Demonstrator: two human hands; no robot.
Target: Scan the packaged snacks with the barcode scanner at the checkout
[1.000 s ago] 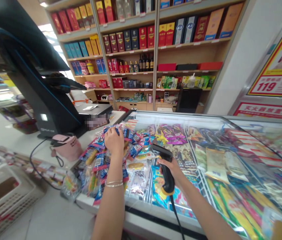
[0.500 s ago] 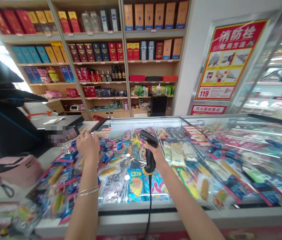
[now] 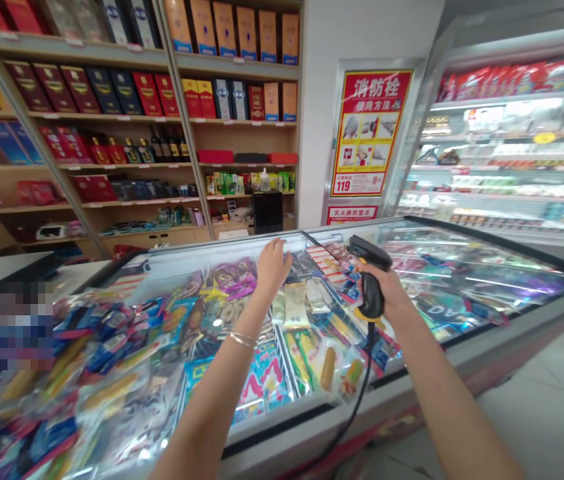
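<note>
My right hand [image 3: 393, 293] grips a black and yellow handheld barcode scanner [image 3: 372, 295] by its handle, and a cable hangs from its base. The scanner is above the right part of a chest freezer [image 3: 282, 421]. My left hand [image 3: 272, 268], with bracelets at the wrist, reaches over the freezer's middle with fingers stretched out and thumb apart. It holds nothing that I can see. Below it lie pale wrapped ice creams [image 3: 296, 305] and purple packets [image 3: 235, 277]. Corn-shaped packaged items [image 3: 328, 368] lie near the front edge.
Blue-and-red packaged snacks [image 3: 112, 347] are heaped at the left. Behind the freezer stand shelves of boxes [image 3: 237, 120] and a wall with a red poster [image 3: 371, 133]. A lit display fridge [image 3: 512, 160] is at the right, with tiled floor [image 3: 552, 380] in front.
The view has turned to the right. My left hand has left the heap of packets at the left for the freezer's middle. My right hand has moved right with the barcode scanner.
</note>
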